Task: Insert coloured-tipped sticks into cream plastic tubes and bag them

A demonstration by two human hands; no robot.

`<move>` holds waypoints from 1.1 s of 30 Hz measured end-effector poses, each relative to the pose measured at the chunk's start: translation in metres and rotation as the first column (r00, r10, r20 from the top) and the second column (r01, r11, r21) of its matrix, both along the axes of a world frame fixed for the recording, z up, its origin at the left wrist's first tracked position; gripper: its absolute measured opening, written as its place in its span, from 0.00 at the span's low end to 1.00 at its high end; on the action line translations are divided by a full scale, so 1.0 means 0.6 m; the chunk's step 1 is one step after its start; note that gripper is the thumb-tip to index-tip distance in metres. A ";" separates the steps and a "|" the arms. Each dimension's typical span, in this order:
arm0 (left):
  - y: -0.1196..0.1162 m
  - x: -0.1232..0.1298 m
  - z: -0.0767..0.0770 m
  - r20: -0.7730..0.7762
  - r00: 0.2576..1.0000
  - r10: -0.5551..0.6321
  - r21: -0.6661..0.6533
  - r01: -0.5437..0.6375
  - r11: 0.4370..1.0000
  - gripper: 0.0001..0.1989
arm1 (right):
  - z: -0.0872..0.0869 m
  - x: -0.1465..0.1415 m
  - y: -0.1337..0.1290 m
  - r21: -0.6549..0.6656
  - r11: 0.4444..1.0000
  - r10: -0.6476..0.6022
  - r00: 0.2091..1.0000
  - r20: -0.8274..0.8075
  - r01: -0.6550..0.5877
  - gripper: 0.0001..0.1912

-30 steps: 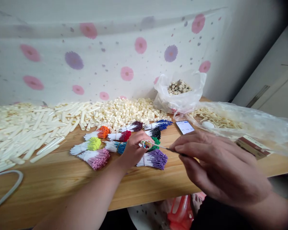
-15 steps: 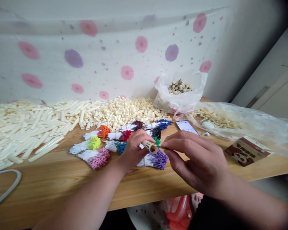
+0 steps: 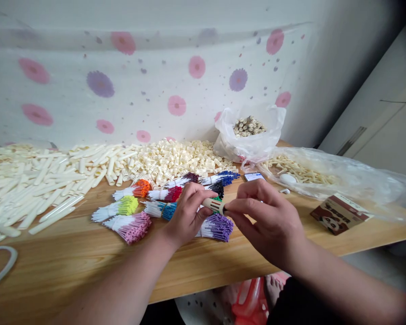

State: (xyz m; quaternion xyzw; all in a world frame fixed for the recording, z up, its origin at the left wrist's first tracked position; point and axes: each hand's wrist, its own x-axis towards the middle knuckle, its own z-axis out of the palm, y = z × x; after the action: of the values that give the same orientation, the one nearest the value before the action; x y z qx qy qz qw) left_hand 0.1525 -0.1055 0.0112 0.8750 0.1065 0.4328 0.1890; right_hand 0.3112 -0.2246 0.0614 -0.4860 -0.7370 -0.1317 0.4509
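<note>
Covering wall: flowered cloth | wooden table | cream tubes

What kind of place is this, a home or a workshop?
Probably a home table used for piecework assembly. A wooden table holds heaps of cream plastic tubes, banded bundles of coloured refills and plastic bags of parts, against a flowered cloth.
</note>
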 end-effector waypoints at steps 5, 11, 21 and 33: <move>-0.003 0.002 0.000 0.038 0.996 0.084 0.032 -0.085 0.996 0.21 | 0.003 0.000 0.010 -0.033 0.999 0.020 0.997 -0.080 -0.023 0.04; -0.002 0.005 -0.003 0.082 0.973 0.214 0.112 -0.222 0.968 0.15 | -0.011 -0.007 0.019 -0.140 0.989 -0.009 0.951 -0.309 -0.036 0.05; 0.009 0.004 -0.005 0.138 0.917 0.374 0.253 -0.397 0.882 0.12 | -0.031 -0.001 0.028 -0.323 0.912 -0.041 0.731 -0.681 -0.251 0.07; -0.007 0.005 0.000 0.117 0.931 0.345 0.224 -0.363 0.904 0.13 | -0.019 0.006 0.033 -0.384 0.875 -0.079 0.695 -0.714 -0.295 0.08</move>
State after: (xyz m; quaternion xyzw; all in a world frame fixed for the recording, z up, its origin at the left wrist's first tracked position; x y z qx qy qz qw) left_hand 0.1554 -0.1096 0.0114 0.8407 0.2029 0.5020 0.0031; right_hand 0.3149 -0.2046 0.0503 -0.5471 -0.5420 0.2764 0.5749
